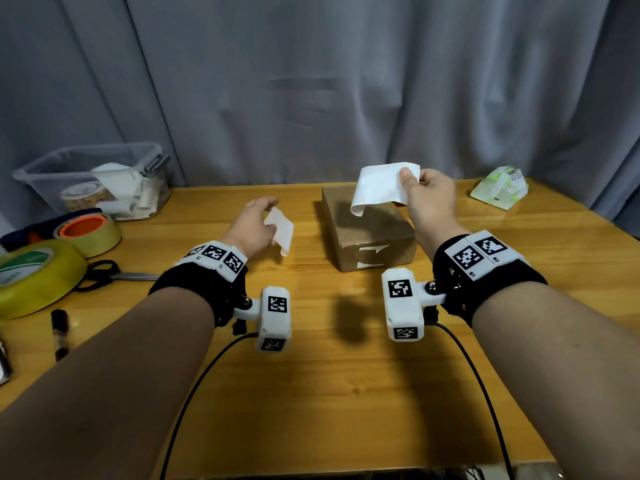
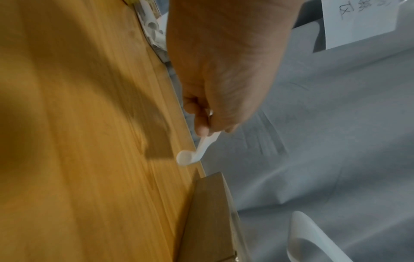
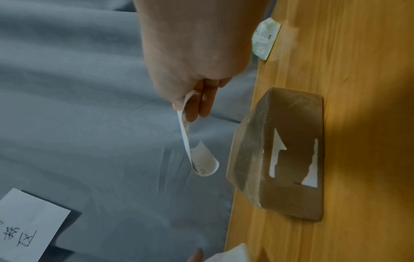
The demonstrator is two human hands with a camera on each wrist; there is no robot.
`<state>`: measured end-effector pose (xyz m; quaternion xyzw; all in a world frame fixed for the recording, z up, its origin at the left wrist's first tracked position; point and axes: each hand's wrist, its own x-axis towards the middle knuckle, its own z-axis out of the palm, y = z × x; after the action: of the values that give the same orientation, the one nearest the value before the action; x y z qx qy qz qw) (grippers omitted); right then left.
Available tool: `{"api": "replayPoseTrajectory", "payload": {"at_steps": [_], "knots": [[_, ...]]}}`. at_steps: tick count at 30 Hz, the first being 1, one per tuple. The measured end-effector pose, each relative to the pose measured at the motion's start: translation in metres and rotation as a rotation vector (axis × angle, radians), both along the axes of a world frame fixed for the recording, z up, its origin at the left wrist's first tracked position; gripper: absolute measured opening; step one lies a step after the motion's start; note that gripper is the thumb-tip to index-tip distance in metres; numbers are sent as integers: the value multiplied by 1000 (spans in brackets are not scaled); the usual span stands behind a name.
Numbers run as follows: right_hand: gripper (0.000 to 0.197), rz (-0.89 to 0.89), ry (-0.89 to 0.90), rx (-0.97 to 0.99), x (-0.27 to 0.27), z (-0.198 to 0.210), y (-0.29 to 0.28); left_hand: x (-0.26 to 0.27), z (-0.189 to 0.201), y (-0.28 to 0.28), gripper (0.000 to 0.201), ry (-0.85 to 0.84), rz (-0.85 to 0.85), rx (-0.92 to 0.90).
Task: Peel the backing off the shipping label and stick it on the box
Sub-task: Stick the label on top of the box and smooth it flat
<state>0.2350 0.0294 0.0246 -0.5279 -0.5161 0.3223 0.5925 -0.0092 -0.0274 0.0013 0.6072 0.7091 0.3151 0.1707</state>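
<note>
My right hand (image 1: pixel 410 178) pinches one edge of the white shipping label (image 1: pixel 381 188) between thumb and fingers and holds it in the air over the back of the brown cardboard box (image 1: pixel 370 233). The label (image 3: pixel 201 159) hangs curled, with print on its inner face. My left hand (image 1: pixel 268 213) holds the smaller plain white backing (image 1: pixel 282 228) above the table, left of the box. In the left wrist view the fingertips (image 2: pixel 202 130) pinch the curled backing (image 2: pixel 201 148). White remnants of an old label (image 1: pixel 372 258) show on the box's front face.
A clear plastic bin (image 1: pixel 93 178) of paper scraps stands at the back left. Tape rolls (image 1: pixel 90 233), (image 1: pixel 34 278), scissors (image 1: pixel 114 275) and a marker (image 1: pixel 59 334) lie at the left. A tissue pack (image 1: pixel 500 190) sits at the back right. A grey curtain (image 1: pixel 311 81) hangs behind.
</note>
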Motion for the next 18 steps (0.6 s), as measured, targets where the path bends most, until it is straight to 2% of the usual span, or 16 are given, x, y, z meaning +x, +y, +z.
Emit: {"api": "replayPoseTrajectory", "payload": {"at_steps": [3, 5, 7, 9, 11, 13, 15, 17, 18], "knots": [[29, 28, -5, -41, 0, -6, -5, 1, -8, -9, 59, -100, -97, -105], [35, 58, 9, -58, 0, -9, -10, 2, -14, -14, 56, -104, -123, -181], [38, 78, 18, -68, -1, -9, -18, 1, -18, -21, 54, -5, -115, -272], [30, 102, 30, -70, -4, -8, -24, -2, -21, -26, 53, 125, -93, -355], [24, 125, 28, -61, -7, -5, -30, 0, -20, -28, 49, 177, -46, -374], [19, 140, 32, -55, -10, -1, -33, 8, -10, -29, 43, 270, 20, -220], [22, 133, 43, -54, -12, 3, -33, 24, 7, -33, 40, 319, 37, 100], [27, 118, 62, -47, -13, 6, -31, 43, 25, -35, 42, 406, -47, 393], [28, 108, 70, -42, -13, 8, -30, 52, 32, -35, 47, 513, -106, 489]]}}
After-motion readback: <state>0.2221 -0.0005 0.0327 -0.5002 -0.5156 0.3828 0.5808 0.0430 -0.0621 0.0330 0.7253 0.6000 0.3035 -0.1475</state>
